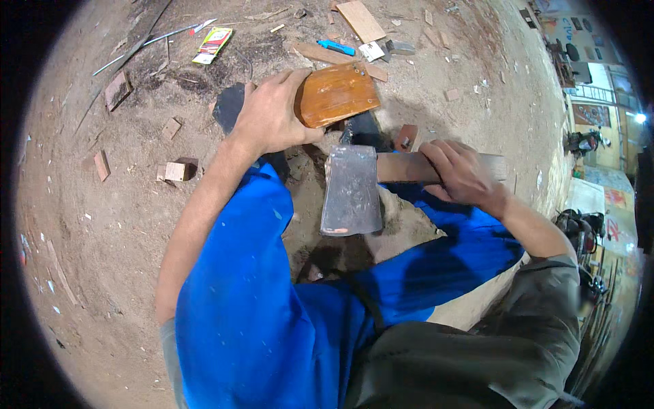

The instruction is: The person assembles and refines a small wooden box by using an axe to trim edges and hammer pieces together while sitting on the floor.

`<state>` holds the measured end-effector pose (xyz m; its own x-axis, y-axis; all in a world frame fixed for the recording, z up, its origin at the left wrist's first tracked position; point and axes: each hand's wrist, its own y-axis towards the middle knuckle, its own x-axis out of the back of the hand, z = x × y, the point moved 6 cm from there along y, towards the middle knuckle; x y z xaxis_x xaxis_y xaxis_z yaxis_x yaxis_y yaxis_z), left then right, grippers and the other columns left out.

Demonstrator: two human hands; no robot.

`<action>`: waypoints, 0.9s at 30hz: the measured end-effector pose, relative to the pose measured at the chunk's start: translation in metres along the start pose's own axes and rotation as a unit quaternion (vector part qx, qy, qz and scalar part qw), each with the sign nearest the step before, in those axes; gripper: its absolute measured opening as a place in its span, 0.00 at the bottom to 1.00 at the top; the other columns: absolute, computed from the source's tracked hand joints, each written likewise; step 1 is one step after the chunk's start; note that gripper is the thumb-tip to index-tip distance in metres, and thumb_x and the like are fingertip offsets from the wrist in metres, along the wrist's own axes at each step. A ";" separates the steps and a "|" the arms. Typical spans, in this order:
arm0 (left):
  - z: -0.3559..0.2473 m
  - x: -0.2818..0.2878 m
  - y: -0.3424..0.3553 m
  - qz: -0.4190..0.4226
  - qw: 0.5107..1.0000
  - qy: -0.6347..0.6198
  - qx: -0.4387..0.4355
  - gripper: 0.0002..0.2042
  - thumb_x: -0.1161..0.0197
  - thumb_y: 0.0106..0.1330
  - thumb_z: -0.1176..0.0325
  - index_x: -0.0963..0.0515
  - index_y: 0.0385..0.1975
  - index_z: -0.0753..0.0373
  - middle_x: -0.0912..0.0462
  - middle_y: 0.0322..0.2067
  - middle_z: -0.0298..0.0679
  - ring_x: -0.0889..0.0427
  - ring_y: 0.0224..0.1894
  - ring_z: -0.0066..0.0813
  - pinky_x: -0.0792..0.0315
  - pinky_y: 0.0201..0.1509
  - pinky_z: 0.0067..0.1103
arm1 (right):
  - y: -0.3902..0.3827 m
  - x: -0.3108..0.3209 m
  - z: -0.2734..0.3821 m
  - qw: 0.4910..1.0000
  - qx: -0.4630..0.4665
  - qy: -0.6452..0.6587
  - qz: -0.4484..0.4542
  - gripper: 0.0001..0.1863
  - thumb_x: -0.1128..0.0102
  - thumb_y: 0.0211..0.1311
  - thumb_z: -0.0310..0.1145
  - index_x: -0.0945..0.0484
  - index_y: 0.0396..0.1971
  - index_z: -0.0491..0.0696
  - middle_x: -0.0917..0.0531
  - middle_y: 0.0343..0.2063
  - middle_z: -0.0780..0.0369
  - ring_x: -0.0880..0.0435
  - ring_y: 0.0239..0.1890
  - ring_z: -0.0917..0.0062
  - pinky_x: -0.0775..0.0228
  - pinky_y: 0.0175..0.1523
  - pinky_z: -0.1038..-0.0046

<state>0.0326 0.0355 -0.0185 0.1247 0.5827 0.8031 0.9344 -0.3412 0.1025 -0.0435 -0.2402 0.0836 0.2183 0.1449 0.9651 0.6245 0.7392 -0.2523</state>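
Note:
My left hand (276, 112) is closed round the left end of an orange-brown varnished piece of wood (338, 93), its fingers on the far side and thumb beneath. In my right hand (458, 174) is an axe (351, 194), gripped by its pale wooden handle. The broad grey axe head hangs between my knees, edge toward me, below the wood and apart from it. Under my left hand shows a dark shoe (230, 108). A small reddish-brown block (405, 138) lies just beyond the axe handle.
Wood scraps lie about the dirt floor, among them a pale board (361, 22) and a small block (176, 171). Farther off are a blue marker-like object (336, 47), a yellow-and-red packet (212, 45) and a long thin rod (146, 46). Motorbikes (584, 142) stand along the right.

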 end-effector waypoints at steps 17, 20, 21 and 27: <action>0.006 0.001 0.005 -0.016 0.999 -0.034 -0.010 0.46 0.23 0.39 0.51 0.28 0.64 0.61 0.20 0.57 0.48 0.21 0.60 0.51 0.33 0.64 0.49 | 0.036 -0.004 -0.073 0.978 -0.199 0.055 -0.007 0.30 0.30 0.52 0.35 0.28 0.55 0.43 0.18 0.43 0.45 0.17 0.47 0.47 0.25 0.53 0.54; 0.004 0.001 0.004 -0.006 0.998 -0.059 -0.015 0.44 0.25 0.40 0.52 0.28 0.64 0.60 0.20 0.56 0.50 0.21 0.59 0.52 0.32 0.64 0.50 | 0.026 0.013 -0.063 0.973 -0.192 0.060 -0.117 0.31 0.30 0.52 0.35 0.28 0.56 0.42 0.19 0.43 0.46 0.18 0.45 0.46 0.25 0.53 0.53; 0.005 0.001 0.005 -0.016 0.999 -0.049 -0.018 0.44 0.25 0.40 0.52 0.28 0.64 0.61 0.20 0.55 0.50 0.20 0.58 0.52 0.31 0.63 0.49 | 0.024 0.014 -0.061 0.985 -0.131 0.052 -0.099 0.32 0.30 0.52 0.35 0.28 0.57 0.42 0.19 0.43 0.46 0.18 0.45 0.46 0.25 0.53 0.53; 0.003 0.000 0.004 -0.008 0.998 -0.057 -0.006 0.45 0.25 0.39 0.51 0.28 0.64 0.62 0.19 0.54 0.51 0.20 0.58 0.52 0.30 0.62 0.49 | 0.029 -0.006 -0.130 0.981 -0.190 -0.032 -0.037 0.30 0.29 0.52 0.36 0.27 0.55 0.42 0.18 0.42 0.46 0.17 0.44 0.46 0.24 0.51 0.54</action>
<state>0.0377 0.0365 -0.0196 0.1480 0.6672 0.7300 0.9325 -0.3399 0.1217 0.0705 -0.3053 0.0616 0.1212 0.1504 0.9812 0.8739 0.4526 -0.1774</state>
